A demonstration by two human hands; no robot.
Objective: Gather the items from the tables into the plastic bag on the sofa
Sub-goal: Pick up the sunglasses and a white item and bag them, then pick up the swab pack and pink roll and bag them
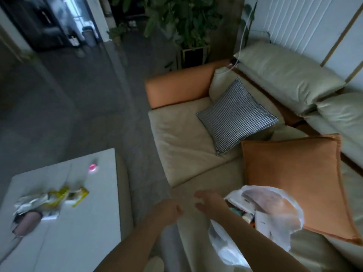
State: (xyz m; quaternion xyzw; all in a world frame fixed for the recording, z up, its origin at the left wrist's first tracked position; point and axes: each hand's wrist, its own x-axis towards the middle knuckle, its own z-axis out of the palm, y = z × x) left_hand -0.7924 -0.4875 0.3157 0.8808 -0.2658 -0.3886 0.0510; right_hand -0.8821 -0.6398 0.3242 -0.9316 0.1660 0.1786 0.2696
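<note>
The whole view is softened by motion blur. The contents of the translucent white plastic bag (263,216) are seen only as vague shapes and cannot be identified. The crumpled yellow and silver wrappers (53,199) on the white rectangular table (78,232) are smeared, and no print can be read. The small pink round object (92,167) is too small to be identified. Both forearms are cut off by the bottom edge. The fingers of the left hand (167,212) are blurred.
</note>
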